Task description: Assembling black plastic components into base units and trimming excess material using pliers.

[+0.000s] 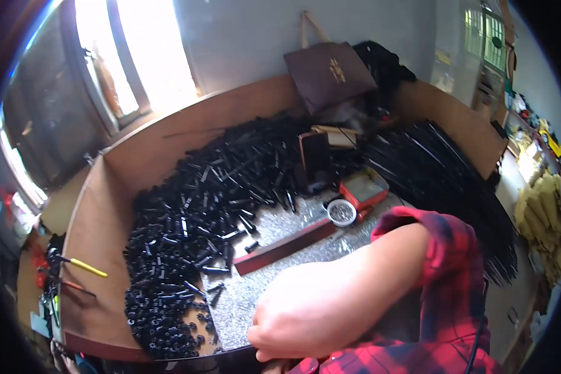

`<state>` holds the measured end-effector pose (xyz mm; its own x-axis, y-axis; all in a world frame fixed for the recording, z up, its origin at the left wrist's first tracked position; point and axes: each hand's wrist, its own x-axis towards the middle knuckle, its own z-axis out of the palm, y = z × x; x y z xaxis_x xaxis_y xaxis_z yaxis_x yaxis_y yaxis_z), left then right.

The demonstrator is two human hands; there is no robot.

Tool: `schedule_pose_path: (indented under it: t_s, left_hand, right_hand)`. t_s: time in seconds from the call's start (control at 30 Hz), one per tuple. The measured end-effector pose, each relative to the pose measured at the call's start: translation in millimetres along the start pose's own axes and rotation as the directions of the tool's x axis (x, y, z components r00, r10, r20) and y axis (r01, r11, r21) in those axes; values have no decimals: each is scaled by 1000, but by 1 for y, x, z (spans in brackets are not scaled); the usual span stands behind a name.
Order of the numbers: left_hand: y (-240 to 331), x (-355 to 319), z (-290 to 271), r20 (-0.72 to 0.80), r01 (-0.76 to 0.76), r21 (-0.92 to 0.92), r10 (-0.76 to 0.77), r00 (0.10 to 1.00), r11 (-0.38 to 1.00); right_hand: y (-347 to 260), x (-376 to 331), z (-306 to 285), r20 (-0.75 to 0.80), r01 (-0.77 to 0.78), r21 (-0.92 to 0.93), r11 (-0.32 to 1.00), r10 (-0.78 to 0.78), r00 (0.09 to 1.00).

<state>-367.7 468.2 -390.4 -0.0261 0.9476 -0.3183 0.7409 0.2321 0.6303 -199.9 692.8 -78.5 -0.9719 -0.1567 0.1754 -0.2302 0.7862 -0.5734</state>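
My right hand (pixel 279 321) is at the front edge of the speckled grey slab (pixel 230 315), its fingers curled downward. Whatever those fingers grip is hidden beneath the hand. Only a sliver of my left hand (pixel 275 368) shows below it at the lower edge, by a red plaid cuff; its fingers cannot be made out. Beyond my right hand, a long dark red bar (pixel 285 248) lies slantwise on the slab. At its far end stands a small white cup (pixel 341 213) of tiny metallic pieces, against a red open box (pixel 364 192).
Short black tubes (pixel 199 199) heap along the left and back, with small round black parts (pixel 165 330) at front left. Long black rods (pixel 436 168) lie right. A phone (pixel 313 156) stands upright behind the slab. A curved wooden wall (pixel 84 249) holds yellow- and orange-handled tools; a brown bag (pixel 330 71) leans behind.
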Motion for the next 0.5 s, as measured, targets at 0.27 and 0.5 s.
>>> schedule_pose_path:
  t_s: [0.27,0.5]
  left_hand:
    - [-136,-9,149,-289,-46,38,55,956,998]
    - [56,1,60,-567,-589,203,584,581,782]
  right_hand:
    - [-25,-126,19,428,-334,-44,941,320,845]
    - [-135,-209,-4,315,-404,95,910,358,879]
